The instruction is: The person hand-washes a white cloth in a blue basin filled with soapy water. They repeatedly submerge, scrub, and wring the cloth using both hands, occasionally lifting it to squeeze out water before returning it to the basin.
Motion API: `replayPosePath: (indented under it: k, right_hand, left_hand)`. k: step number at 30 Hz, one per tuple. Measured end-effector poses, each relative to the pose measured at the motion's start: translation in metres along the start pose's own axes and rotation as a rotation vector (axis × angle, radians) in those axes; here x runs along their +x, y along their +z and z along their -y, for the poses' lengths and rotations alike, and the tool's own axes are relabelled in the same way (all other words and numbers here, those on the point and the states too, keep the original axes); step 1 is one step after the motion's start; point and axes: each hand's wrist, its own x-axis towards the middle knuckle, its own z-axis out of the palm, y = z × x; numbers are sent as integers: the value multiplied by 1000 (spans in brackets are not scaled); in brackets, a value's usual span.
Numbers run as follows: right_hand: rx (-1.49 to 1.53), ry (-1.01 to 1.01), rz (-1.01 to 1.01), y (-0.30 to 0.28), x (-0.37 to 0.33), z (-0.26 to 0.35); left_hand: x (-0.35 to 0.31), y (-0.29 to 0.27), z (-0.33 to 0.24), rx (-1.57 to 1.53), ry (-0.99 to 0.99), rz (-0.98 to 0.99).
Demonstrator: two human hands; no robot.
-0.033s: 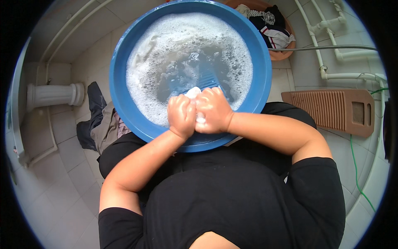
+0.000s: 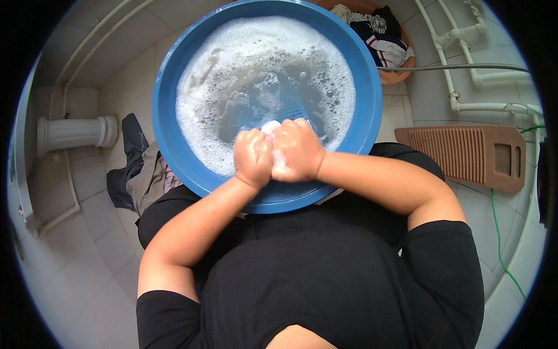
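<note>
My left hand [image 2: 253, 156] and my right hand [image 2: 296, 150] are pressed side by side, wet and closed. A small white piece of cloth [image 2: 270, 126] shows between them, mostly hidden by the fingers. Both are over the near part of a big round blue basin [image 2: 165, 113]. Inside it is cloudy water with white foam [image 2: 197, 125] round the sides. A blue ridged washboard [image 2: 293, 109] lies partly under the water beyond my hands. Pale fabric [image 2: 212, 61] appears to lie in the foam at the far left.
An orange-brown basin [image 2: 401, 77] with clothes [image 2: 386, 43] stands behind at the right. A brown washboard [image 2: 447, 152] lies on the right, near a green cord [image 2: 497, 232] and white pipes [image 2: 444, 64]. Dark and beige clothes [image 2: 142, 168] lie on the tiles at the left, by a white pedestal [image 2: 78, 132].
Both hands have shifted slightly away from my body, still closed together on the white cloth. Less of the blue washboard's ridges shows above the water.
</note>
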Motion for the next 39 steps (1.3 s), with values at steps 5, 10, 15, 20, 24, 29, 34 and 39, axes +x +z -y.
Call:
replayPosePath:
  k: [5,10,15,20,24,29,34,39]
  right_hand:
    - [246,51,83,19,17,-33]
    - [457,247,193,15,30,-39]
    - [511,277,169,26,32,-66]
    - [1552,1172,-283,-13,49,-70]
    - [682,1068,-297,-14,48,-92]
    - [-305,512,260,3,58,-72]
    - [-61,659,365,31,79,-110]
    - [-23,820,467,38,102,-130]
  left_hand:
    - [18,9,27,-277,-160,34]
    - [28,10,31,-333,-197,17]
    - [34,11,37,-567,-365,-130]
    - [48,-21,54,-925,-1059,-525]
    - [47,-23,83,-376,-754,-539]
    - [49,-10,62,500,-331,68]
    - [72,-26,101,-52,-797,207]
    - [66,-50,102,-650,-1052,232]
